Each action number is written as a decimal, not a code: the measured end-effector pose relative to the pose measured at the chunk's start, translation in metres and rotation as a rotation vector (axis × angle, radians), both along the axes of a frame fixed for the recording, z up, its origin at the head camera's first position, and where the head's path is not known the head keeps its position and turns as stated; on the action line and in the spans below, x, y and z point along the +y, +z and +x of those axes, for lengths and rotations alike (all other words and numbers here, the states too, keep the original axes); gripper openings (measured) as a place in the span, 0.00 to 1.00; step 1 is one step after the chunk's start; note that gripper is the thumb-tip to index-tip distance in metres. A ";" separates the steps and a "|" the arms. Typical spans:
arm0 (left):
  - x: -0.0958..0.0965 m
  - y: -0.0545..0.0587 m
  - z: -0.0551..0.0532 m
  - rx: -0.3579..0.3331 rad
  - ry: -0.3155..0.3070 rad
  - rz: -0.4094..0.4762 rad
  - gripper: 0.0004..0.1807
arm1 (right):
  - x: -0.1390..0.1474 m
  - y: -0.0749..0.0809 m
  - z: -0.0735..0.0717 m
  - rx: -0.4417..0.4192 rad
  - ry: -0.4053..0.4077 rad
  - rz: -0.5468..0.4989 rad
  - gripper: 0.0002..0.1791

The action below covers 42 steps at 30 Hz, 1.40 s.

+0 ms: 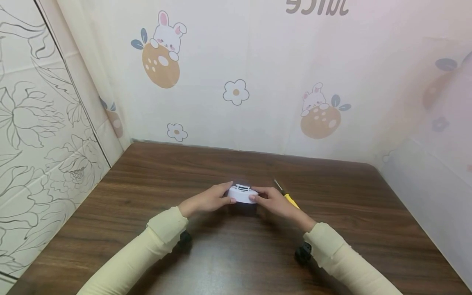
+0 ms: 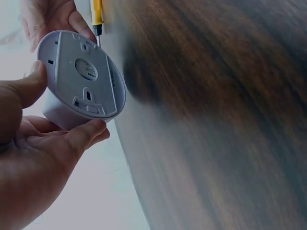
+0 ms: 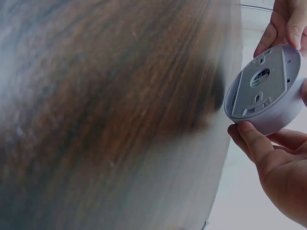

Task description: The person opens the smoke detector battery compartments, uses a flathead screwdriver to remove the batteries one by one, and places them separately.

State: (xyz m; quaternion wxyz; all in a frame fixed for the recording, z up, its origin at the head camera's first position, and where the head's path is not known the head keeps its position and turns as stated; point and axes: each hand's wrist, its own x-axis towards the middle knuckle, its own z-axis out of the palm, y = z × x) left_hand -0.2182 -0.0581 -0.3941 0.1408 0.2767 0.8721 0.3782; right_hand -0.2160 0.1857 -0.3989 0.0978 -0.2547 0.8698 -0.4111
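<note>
A round white smoke detector (image 1: 242, 196) is held up between both hands over the middle of the table. My left hand (image 1: 212, 198) grips its left edge, thumb on one side and fingers on the other. On the opposite edge my right hand (image 1: 273, 201) holds it the same way. Both wrist views show the flat underside, a mounting plate (image 2: 72, 79) with slots and a round label (image 2: 86, 69) in the centre. In the right wrist view the detector's rim (image 3: 283, 115) rests against the right fingers (image 3: 254, 139).
A screwdriver (image 1: 291, 200) with a yellow handle lies on the brown wooden table (image 1: 350, 229), just behind the right hand and partly covered by it. A white curtain (image 1: 258, 123) with rabbit prints hangs along the table's far edge.
</note>
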 end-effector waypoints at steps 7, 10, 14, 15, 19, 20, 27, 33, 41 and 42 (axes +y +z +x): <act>-0.001 -0.002 -0.002 0.034 0.002 0.033 0.36 | 0.004 -0.001 -0.002 0.006 -0.010 0.015 0.33; -0.002 -0.002 -0.003 0.052 0.012 0.041 0.36 | 0.007 0.000 -0.003 0.022 -0.010 -0.013 0.34; -0.001 -0.001 -0.004 0.076 0.017 0.054 0.36 | 0.009 0.002 -0.001 0.049 -0.011 -0.050 0.31; -0.001 -0.001 -0.003 0.079 0.019 0.061 0.37 | 0.010 0.003 -0.001 0.049 -0.012 -0.054 0.30; -0.002 0.002 -0.002 0.080 0.026 0.079 0.35 | 0.011 0.005 0.003 0.025 -0.012 -0.058 0.29; -0.002 0.002 -0.001 0.081 0.029 0.084 0.35 | 0.012 0.006 0.003 0.019 -0.007 -0.061 0.29; -0.004 -0.001 -0.001 0.154 0.023 0.123 0.28 | 0.012 0.008 0.006 0.036 -0.024 -0.050 0.26; -0.007 -0.002 0.001 0.190 0.021 0.174 0.25 | 0.013 0.007 0.006 0.039 -0.042 -0.049 0.26; -0.008 -0.004 0.000 0.229 0.030 0.210 0.21 | 0.010 0.008 0.006 0.004 -0.059 -0.096 0.22; -0.008 -0.004 0.000 0.230 0.033 0.210 0.21 | 0.010 0.008 0.006 0.001 -0.062 -0.098 0.22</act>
